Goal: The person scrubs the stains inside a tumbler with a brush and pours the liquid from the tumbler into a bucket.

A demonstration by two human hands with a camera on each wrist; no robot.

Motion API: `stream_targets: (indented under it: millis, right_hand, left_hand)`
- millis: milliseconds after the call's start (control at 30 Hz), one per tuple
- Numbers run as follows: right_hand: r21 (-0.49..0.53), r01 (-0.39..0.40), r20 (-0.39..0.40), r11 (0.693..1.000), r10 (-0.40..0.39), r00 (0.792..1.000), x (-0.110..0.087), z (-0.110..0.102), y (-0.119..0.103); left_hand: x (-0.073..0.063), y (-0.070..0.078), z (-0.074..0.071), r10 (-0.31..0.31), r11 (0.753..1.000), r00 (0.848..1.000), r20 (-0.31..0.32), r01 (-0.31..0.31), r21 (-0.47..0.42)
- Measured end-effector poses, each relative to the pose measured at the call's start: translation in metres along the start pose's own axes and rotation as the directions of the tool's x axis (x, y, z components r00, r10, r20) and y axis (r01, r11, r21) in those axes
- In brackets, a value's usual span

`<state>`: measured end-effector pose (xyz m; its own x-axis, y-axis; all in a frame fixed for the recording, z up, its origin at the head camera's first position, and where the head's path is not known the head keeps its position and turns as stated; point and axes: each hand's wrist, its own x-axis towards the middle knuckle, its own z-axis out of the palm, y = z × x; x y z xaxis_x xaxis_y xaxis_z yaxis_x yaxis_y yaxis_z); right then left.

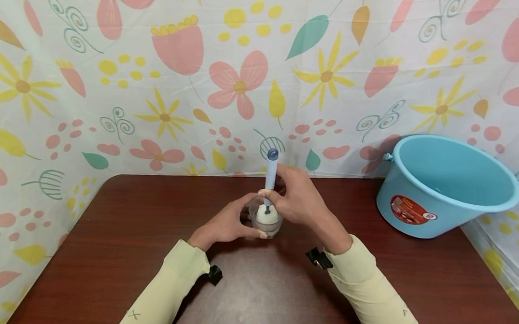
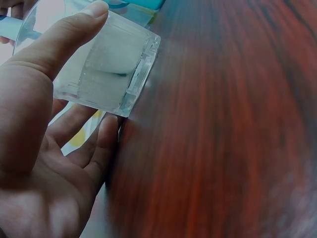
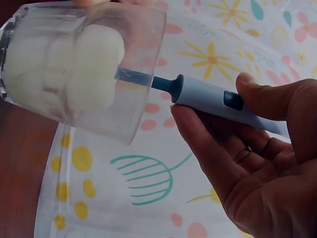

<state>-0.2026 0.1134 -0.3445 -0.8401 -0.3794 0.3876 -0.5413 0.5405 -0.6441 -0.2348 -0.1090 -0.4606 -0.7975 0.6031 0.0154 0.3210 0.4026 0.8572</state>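
My left hand [image 1: 227, 222] grips a clear drinking glass [image 2: 111, 64] that stands on the table, thumb along the near side and fingers round the far side. Inside the glass are smooth, rounded white lumps [image 3: 94, 69], with the top one just below the rim. My right hand [image 1: 299, 196] holds a utensil by its pale blue handle [image 3: 208, 99], thumb on one side and fingers on the other. From the handle a dark neck [image 3: 162, 83] runs into the glass, and its blue-grey lower part meets the top lump. The utensil's tip is hidden at the lump.
A light blue bucket [image 1: 417, 189] with a red label stands at the right of the dark brown wooden table [image 1: 247, 288]. Close behind the table's far edge hangs a white floral sheet [image 1: 250, 143].
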Motion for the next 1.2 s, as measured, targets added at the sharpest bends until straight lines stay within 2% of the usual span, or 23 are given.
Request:
stream_targets:
  millis: [300,467,700,933,1200]
  right_hand:
    - [-0.005,0.002,-0.015,1.0,-0.002,1.0,0.0,0.004,-0.001]
    - [-0.045,-0.031,-0.061,0.999,0.028,0.998,-0.002,0.003,-0.005]
    - [-0.047,-0.01,-0.108,0.999,0.005,0.994,-0.003,-0.002,-0.009]
    - [-0.003,0.037,-0.208,0.999,-0.037,0.977,-0.003,-0.014,-0.012]
    - [0.031,0.093,-0.283,0.995,-0.081,0.956,-0.002,-0.023,-0.013]
  left_hand:
    - [-0.001,-0.002,-0.001,-0.002,1.0,1.0,0.005,0.002,0.008]
    - [0.0,-0.001,-0.001,0.005,1.0,1.0,0.011,-0.005,0.004]
    - [0.003,0.0,-0.002,0.029,1.0,0.999,0.019,-0.029,-0.009]
    - [0.005,-0.001,-0.001,0.041,0.999,0.999,0.018,-0.04,-0.012]
    - [0.004,-0.001,-0.001,0.059,0.998,0.998,0.008,-0.059,-0.027]
